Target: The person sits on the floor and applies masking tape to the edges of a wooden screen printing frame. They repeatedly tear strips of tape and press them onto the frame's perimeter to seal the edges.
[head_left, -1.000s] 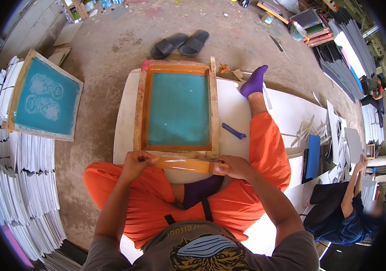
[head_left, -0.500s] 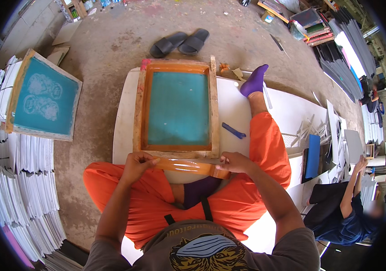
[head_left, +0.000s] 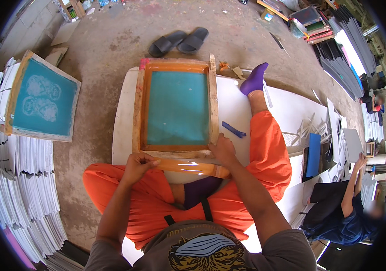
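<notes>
My left hand pinches the end of a strip of brown packing tape. The strip stretches rightward across the near side of a wooden screen-printing frame, toward the tape roll beneath my right wrist. My right hand is at the frame's near right corner, fingers curled down against the wood; whatever lies between them is hidden. Teal mesh fills the frame, and brown tape lines its inner edges. A slim dark-blue tool lies right of the frame on the white board.
A second teal screen leans against stacks of white sheets on the left. Black slides are on the floor beyond the frame. My leg stretches along the right. Cut scraps and another person are farther right.
My right hand has left the tape roll and moved up to the frame's near right corner. My left hand still holds the tape end in about the same place.
</notes>
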`<state>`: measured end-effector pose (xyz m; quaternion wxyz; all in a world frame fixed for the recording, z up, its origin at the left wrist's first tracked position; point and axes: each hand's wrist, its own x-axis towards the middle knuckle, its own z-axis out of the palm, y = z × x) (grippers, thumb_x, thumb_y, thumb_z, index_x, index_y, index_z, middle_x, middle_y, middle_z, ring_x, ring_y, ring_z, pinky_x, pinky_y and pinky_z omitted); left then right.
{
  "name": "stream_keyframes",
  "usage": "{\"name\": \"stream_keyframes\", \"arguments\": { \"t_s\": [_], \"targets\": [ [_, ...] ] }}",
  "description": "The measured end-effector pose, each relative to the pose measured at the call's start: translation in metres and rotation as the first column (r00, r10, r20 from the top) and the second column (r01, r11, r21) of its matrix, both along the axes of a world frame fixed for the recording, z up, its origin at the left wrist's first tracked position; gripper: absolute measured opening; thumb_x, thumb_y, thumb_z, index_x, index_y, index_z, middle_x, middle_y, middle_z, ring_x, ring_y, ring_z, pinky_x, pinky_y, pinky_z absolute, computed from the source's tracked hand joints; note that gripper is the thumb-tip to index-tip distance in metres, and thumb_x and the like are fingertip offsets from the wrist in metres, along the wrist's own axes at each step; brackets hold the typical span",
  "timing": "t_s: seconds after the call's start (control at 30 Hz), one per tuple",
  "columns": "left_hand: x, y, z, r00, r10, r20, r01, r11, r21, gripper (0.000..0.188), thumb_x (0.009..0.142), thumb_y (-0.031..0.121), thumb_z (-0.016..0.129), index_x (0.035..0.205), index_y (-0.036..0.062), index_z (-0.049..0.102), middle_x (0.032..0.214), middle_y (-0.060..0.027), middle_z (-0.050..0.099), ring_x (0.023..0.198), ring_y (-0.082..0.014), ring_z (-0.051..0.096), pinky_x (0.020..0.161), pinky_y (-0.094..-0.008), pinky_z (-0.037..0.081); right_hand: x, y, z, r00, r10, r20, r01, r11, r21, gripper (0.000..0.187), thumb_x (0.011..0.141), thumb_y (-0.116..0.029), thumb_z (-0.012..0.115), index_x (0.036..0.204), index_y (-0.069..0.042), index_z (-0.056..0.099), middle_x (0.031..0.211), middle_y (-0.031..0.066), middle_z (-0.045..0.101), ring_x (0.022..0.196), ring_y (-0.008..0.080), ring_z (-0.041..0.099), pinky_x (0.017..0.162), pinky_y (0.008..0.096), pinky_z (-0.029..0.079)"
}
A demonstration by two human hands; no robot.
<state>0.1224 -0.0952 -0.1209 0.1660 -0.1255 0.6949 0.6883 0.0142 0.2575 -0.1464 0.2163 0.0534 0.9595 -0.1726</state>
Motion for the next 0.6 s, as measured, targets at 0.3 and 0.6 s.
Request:
{"name": "stream_keyframes", "arguments": {
  "t_s": [0.3, 0.6],
  "targets": [
    [-0.005, 0.002, 0.008, 1.000, -0.009, 0.004, 0.009, 1.000, 0.024, 0.020, 0.092, 0.013, 0.085, 0.088, -0.0021, 0.073, 0.078, -0.0029, 0.072, 0.070, -0.0075, 0.064, 0.064, -0.0238, 0.052, -0.004, 0.032, -0.027, 0.997, -0.011, -0.071, -0.005, 0.975, -0.220, 0.044, 0.087, -0.038, 0.080, 0.097, 0.003, 0.069, 0.094, 0.0265, 0.074, 0.099, 0.0437, 0.074, 0.088, 0.0530, 0.059],
    [-0.006, 0.003, 0.007, 1.000, 0.007, 0.009, -0.007, 1.000, 0.009, 0.019, 0.093, 0.012, 0.084, 0.088, -0.0019, 0.072, 0.078, -0.0033, 0.071, 0.070, -0.0078, 0.064, 0.064, -0.0238, 0.052, -0.004, 0.047, -0.048, 1.000, -0.001, -0.026, -0.007, 0.941, -0.337, 0.040, 0.096, -0.028, 0.078, 0.118, 0.005, 0.072, 0.079, 0.0124, 0.073, 0.060, 0.0164, 0.070, 0.055, 0.0315, 0.059]
  ]
}}
